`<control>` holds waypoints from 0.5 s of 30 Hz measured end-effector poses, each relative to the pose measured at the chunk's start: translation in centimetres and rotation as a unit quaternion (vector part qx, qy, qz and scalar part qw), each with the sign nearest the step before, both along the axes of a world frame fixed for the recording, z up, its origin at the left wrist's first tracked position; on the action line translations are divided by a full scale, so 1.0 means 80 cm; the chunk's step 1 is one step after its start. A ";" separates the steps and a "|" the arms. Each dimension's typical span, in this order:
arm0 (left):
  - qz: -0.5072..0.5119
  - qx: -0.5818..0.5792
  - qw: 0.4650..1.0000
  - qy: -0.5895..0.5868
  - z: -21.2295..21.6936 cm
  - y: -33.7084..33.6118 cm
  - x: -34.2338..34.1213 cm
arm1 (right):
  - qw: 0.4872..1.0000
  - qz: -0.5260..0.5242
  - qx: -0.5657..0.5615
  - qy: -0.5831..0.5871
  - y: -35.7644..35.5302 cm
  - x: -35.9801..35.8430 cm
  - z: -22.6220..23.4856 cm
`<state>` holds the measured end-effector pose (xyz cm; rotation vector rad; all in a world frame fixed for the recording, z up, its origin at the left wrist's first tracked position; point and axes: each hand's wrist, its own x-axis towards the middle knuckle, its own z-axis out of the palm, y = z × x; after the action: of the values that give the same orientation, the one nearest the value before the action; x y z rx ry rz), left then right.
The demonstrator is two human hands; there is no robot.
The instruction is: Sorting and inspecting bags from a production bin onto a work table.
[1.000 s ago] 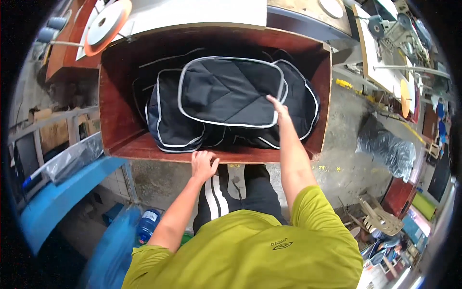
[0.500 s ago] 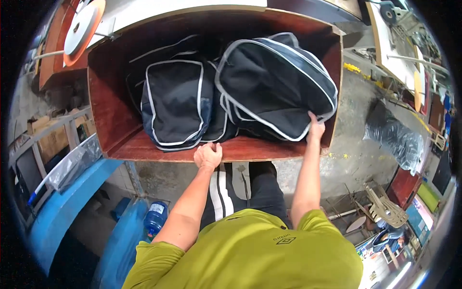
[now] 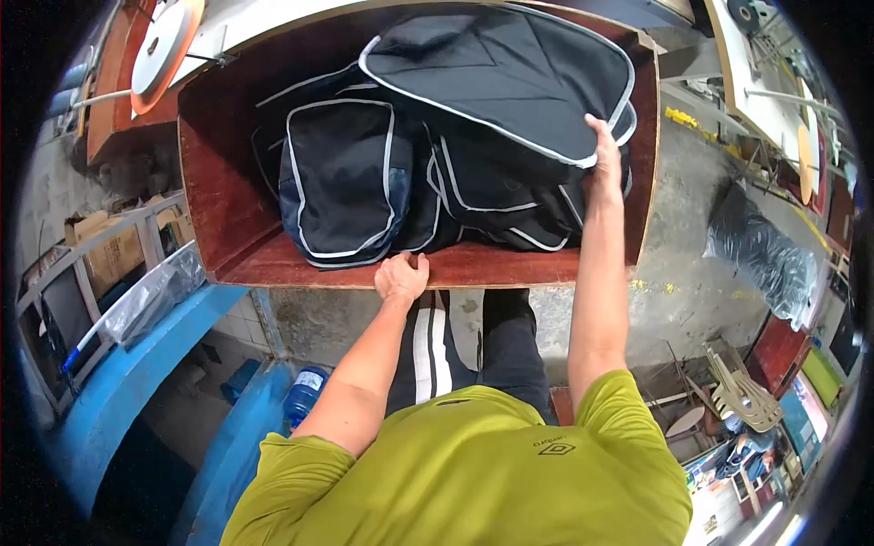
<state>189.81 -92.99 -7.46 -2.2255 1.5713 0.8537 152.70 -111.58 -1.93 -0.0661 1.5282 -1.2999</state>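
Observation:
A large reddish-brown wooden box [image 3: 492, 269] lies before me, holding several black backpacks. My right hand [image 3: 604, 162] grips the lower right edge of the top backpack [image 3: 510, 77], black with grey-white piping. That one is tilted up toward the back right of the box, over other black backpacks [image 3: 492, 177]. My left hand [image 3: 401, 277] is closed over the box's front edge, its fingertips partly hidden. Just beyond it stands another black backpack [image 3: 344, 177] with white piping and dark blue sides, touched by neither hand.
A white-topped table with an orange-edged disc [image 3: 167, 45] on a rod is at the far left. A blue curved ledge [image 3: 137, 373] and a blue water jug [image 3: 304, 395] are at the left. To the right, a plastic-wrapped dark bundle [image 3: 760, 250] lies on the floor near stacked beige chairs [image 3: 739, 389].
My right hand has pushed the top backpack up and away from me, uncovering more of the backpacks below. My left hand has stayed on the box's front edge.

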 end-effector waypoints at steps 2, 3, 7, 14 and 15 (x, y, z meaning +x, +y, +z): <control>0.003 -0.008 1.000 -0.003 0.004 -0.003 -0.003 | 0.999 -0.024 0.034 -0.006 0.023 0.025 0.002; 0.001 -0.007 1.000 0.000 0.008 -0.008 -0.007 | 0.998 -0.043 0.048 -0.026 0.047 0.035 -0.030; 0.011 0.026 0.999 0.025 0.008 -0.012 -0.009 | 0.974 -0.099 0.164 -0.121 0.158 0.101 -0.177; -0.006 0.008 1.000 0.026 0.009 -0.011 -0.016 | 0.957 -0.174 0.232 -0.005 0.103 0.186 -0.186; -0.005 0.008 1.000 0.024 0.008 -0.009 -0.013 | 0.967 -0.178 0.181 -0.007 0.077 0.207 -0.155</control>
<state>188.74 -93.69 -6.85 -2.1990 1.5900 0.9190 169.27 -105.40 -14.33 0.4702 1.7973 -1.2647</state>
